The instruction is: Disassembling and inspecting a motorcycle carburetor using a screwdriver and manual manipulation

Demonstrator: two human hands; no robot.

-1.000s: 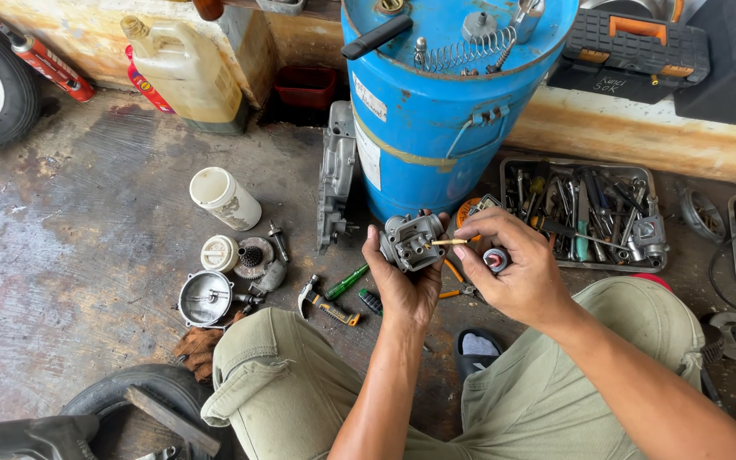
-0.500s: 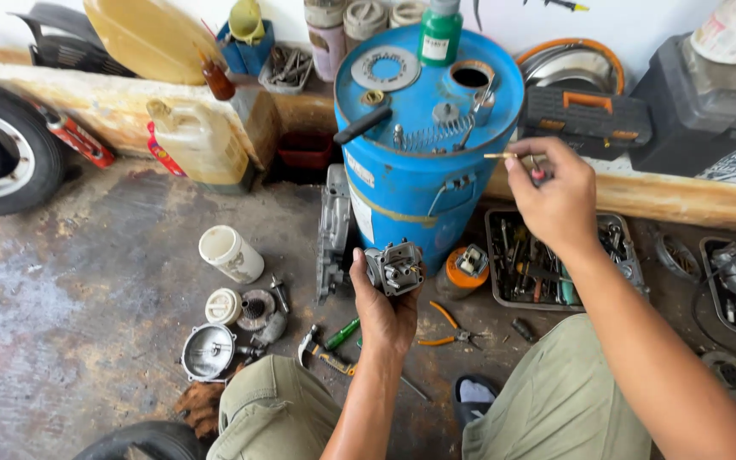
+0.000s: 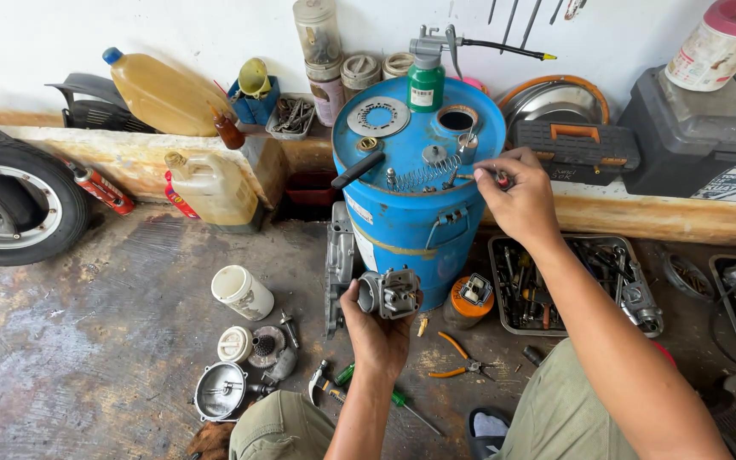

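- Low in the middle of the view, the left hand [image 3: 376, 328] is clamped around a grey metal carburettor [image 3: 391, 293], fingers wrapped under and behind it, with the part sitting at 12 o'clock of the palm.
- Up at 1 o'clock from the carburettor, well apart from it, the right hand [image 3: 517, 200] rests at the rim of the blue drum [image 3: 411, 230], fingers pinched together on a small red-handled tool [image 3: 497, 178] whose thin shaft points toward 9 o'clock across the lid.
- On the drum lid, at 9 o'clock of the right hand, lie a coiled spring [image 3: 423, 175], a black handle [image 3: 357, 169] and a round perforated disc [image 3: 377, 117]; a green oil can [image 3: 425, 81] stands at 12 o'clock on the lid.
- At 3 o'clock of the carburettor sits an orange-lidded tub [image 3: 468, 298], and beyond it a tray of tools [image 3: 555, 285].
- At 5 o'clock of the carburettor, orange-handled pliers [image 3: 457, 358] lie on the floor.
- At 8 o'clock, a white cup [image 3: 241, 292] and a round metal cover [image 3: 219, 391] lie on the concrete.
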